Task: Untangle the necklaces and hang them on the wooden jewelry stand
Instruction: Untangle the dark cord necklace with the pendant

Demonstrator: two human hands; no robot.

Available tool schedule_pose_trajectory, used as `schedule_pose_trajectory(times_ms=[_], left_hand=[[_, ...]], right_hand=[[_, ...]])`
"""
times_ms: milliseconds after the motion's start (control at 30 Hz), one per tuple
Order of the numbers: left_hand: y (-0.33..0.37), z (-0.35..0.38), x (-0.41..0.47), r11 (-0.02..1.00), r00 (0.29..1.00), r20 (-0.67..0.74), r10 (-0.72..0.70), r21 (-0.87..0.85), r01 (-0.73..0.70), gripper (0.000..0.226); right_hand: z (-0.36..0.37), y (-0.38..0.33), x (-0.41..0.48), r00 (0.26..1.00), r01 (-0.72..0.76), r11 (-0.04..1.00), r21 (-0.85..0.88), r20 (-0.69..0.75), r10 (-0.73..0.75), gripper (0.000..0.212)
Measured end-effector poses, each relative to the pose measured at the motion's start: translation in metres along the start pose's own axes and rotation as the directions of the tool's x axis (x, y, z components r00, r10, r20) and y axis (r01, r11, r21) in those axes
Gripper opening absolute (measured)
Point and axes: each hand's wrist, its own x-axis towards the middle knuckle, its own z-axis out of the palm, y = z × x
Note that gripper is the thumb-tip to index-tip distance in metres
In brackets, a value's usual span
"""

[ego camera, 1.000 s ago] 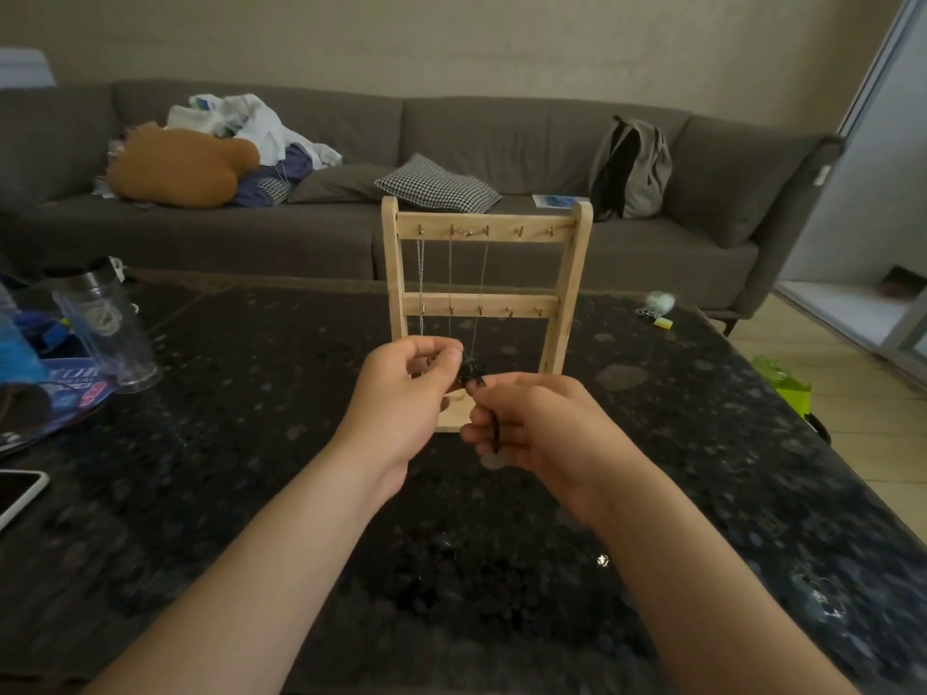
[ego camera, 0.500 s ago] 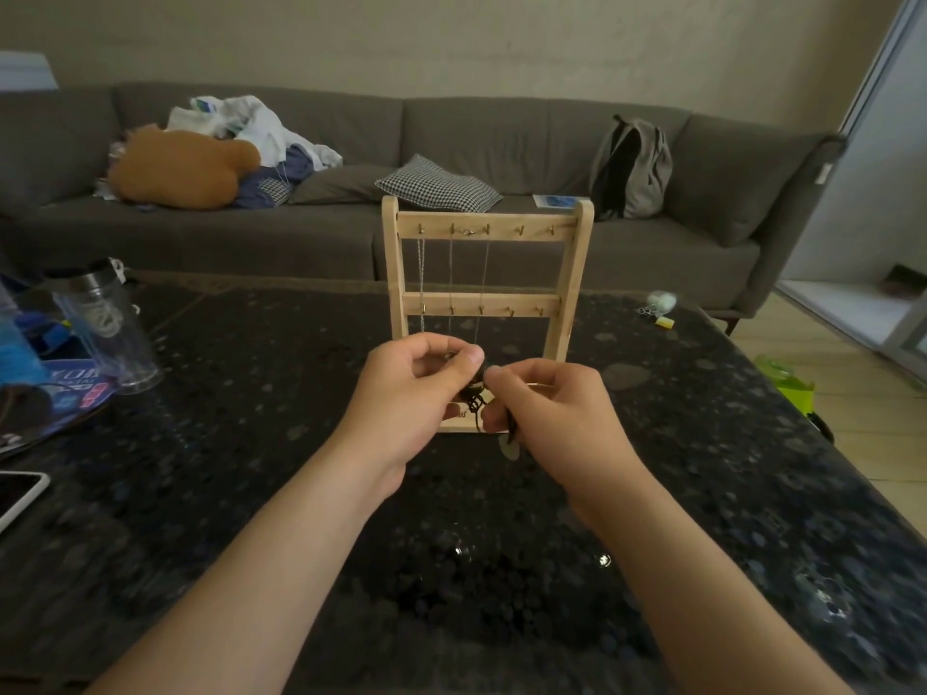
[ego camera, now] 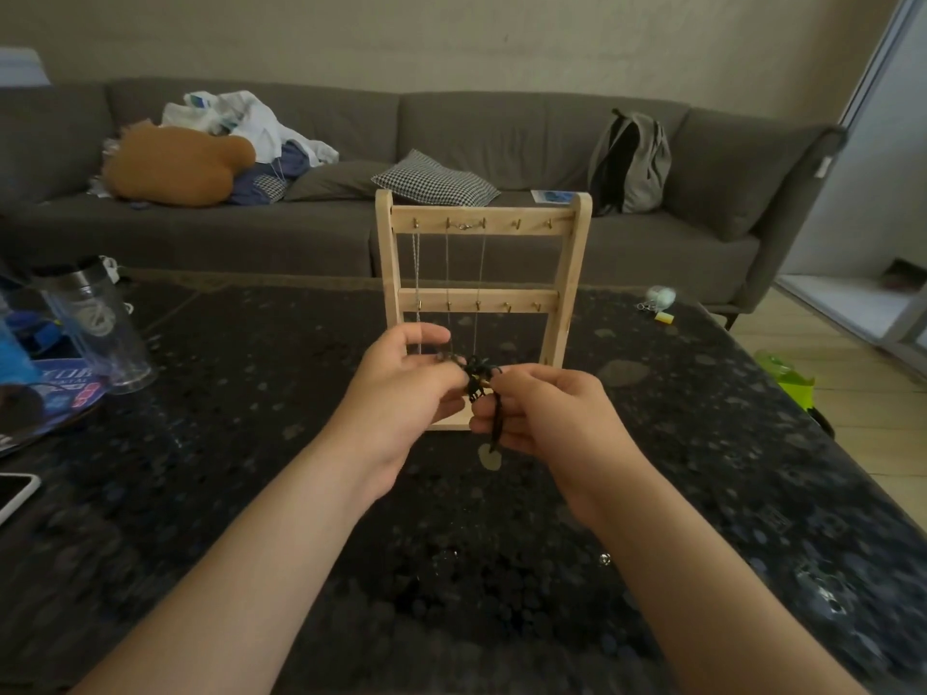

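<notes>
A grey sofa (ego camera: 501,137) spans the back, with your dark speckled table (ego camera: 200,494) before it. The wooden jewelry stand (ego camera: 572,293) is upright on the table, with thin silver chains (ego camera: 416,263) hanging from its top-rail hooks. Just in front of it, your left hand (ego camera: 401,393) and right hand (ego camera: 552,413), fingers curled, both pinch the tangled black necklace (ego camera: 476,378) between them above the table.
</notes>
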Motion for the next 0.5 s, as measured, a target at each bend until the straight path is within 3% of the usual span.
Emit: schedule_pose_trajectory(times_ms=[200, 333, 500], left_hand=[[-0.0023, -0.0023, -0.0036, 0.947, 0.991, 0.020, 0.133, 0.293, -0.133, 0.024], [0.0003, -0.0016, -0.0065, 0.894, 0.974, 0.036, 0.225, 0.389, -0.222, 0.012], [-0.0042, -0.0038, -0.0052, 0.770, 0.940, 0.084, 0.330, 0.553, -0.319, 0.022]], right_hand=[[-0.0007, 0.0017, 0.0068, 0.998, -0.014, 1.000, -0.028, -0.057, 0.013, 0.016], [-0.0001, 0.0024, 0.0084, 0.997, 0.002, 0.994, -0.111, -0.081, -0.011, 0.015], [-0.0002, 0.0038, 0.0090, 0.992, 0.073, 0.976, -0.205, -0.086, -0.092, 0.009]])
